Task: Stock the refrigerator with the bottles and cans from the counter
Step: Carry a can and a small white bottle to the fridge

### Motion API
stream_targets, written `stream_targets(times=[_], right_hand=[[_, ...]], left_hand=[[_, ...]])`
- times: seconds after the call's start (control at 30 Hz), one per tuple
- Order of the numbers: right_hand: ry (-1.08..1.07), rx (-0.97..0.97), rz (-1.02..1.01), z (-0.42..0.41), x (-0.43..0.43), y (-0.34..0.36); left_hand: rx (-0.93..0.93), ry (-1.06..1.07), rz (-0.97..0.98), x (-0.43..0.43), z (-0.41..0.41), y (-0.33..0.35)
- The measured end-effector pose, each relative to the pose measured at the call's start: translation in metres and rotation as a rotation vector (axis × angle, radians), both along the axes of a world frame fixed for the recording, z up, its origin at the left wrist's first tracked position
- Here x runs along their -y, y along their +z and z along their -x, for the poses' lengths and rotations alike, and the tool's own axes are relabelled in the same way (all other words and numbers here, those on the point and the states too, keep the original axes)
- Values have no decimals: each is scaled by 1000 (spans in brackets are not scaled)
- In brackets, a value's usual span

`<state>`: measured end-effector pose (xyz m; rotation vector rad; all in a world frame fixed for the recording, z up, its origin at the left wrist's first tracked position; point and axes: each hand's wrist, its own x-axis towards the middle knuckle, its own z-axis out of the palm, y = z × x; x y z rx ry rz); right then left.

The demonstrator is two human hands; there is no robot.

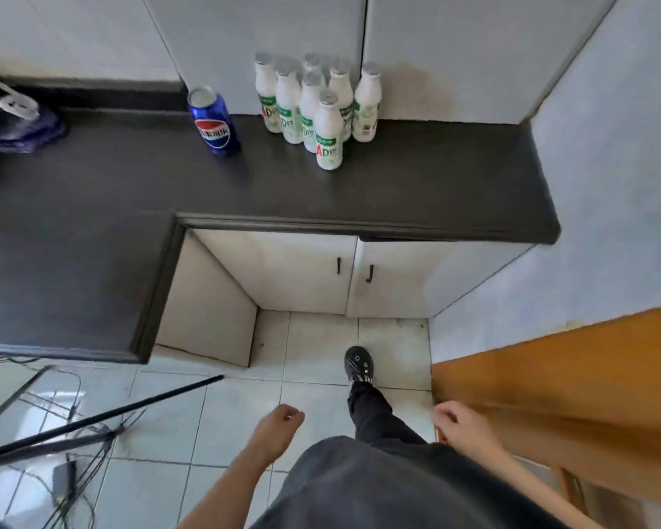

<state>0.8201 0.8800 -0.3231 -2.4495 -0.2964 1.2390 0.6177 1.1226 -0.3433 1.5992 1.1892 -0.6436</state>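
Below us, the dark L-shaped desk (397, 185) fills the upper half of the view, its long arm running to the right wall and its short arm coming toward us on the left. Under its front edge we see two pale cabinet doors (310, 276), both closed, and a pale tiled floor (313, 345). An orange-brown wooden panel (569, 376) slants in from the right. Thin black poles (111, 414) and loose cables lie on the floor at lower left. At the desk's rear edge, toward its right end, white bottles (313, 105) with green labels stand upright in a tight cluster; we count seven caps, and one bottle stands a little forward of the others. Left of them and apart, also near the rear edge, a blue can (213, 122) stands upright. Our left hand (279, 423) hangs low over the floor, its fingers loosely curled and holding nothing. Our right hand (460, 421) is just beside the panel's edge, fingers also loosely curled; we cannot tell whether it touches the wood. A black shoe (358, 362) rests on the tiles before the cabinet.
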Motion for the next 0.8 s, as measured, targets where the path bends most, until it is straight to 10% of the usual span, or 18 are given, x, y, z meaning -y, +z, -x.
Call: stream_targets(times=[0.2, 0.5, 0.8], right_hand=[[105, 124, -272, -107, -138, 47], [-28, 346, -735, -178, -309, 112], [-102, 541, -722, -201, -389, 123]], left_hand=[[-38, 98, -97, -69, -59, 23], [416, 590, -371, -162, -150, 91], [698, 803, -601, -275, -214, 130]])
